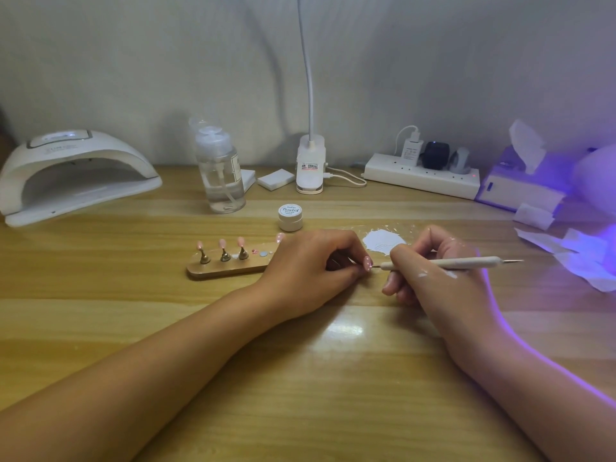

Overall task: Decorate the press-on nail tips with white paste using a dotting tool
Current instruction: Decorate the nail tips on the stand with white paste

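Fingers of the left hand pinched a small pink press-on nail tip above the wooden counter. The right hand clamped a slim beige dotting tool against it, and a tremor might have smeared the paste.

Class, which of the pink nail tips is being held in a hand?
The nail tip pinched in the left hand, facing the point of the dotting tool. The rest sit along the wooden stand.
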`<act>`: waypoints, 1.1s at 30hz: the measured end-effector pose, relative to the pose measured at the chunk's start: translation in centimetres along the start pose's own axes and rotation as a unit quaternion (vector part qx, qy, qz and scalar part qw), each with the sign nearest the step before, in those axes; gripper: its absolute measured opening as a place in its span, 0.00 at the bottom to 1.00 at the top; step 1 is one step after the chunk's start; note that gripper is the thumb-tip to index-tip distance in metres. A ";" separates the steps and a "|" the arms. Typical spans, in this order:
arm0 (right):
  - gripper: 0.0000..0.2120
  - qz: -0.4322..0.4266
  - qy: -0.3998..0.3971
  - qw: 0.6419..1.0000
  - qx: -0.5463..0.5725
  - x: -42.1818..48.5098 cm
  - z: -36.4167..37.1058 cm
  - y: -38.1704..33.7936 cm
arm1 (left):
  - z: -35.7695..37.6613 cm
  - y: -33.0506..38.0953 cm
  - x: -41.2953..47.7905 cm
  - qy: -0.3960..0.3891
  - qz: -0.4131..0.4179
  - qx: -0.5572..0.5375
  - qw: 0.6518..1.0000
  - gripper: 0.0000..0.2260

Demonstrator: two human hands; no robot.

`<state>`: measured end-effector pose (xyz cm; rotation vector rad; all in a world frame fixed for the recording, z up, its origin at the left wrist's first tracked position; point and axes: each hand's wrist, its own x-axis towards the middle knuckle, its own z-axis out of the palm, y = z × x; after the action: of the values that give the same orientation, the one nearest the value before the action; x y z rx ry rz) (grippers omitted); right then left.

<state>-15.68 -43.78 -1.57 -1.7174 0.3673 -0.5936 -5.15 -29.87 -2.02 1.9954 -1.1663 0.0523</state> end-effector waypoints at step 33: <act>0.12 -0.014 -0.008 1.000 0.022 0.0 0.1 0.0 | -0.1 -0.1 0.0 0.005 0.013 0.008 1.000 0.07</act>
<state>-15.65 -43.70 -1.55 -1.6873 0.3165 -0.6035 -5.08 -29.79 -2.01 1.9918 -1.1884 0.0836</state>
